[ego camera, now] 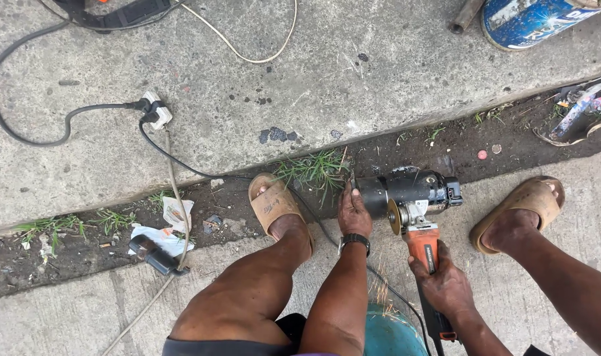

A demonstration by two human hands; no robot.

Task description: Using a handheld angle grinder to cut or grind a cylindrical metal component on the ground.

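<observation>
Head view: grinder (422, 245) tail under right hand (443, 285).

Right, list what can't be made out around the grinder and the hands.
- Left hand: its fingers cover the near end of the black cylindrical part.
- Angle grinder: rear handle is wrapped by the right hand.
- Grinding disc: seen edge-on, face unreadable.
- Teal drum: cut off by the bottom edge.

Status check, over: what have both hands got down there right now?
Left hand steadies black cylindrical part. Right hand grips orange angle grinder, disc at the part. Power cord trails past left foot.
</observation>
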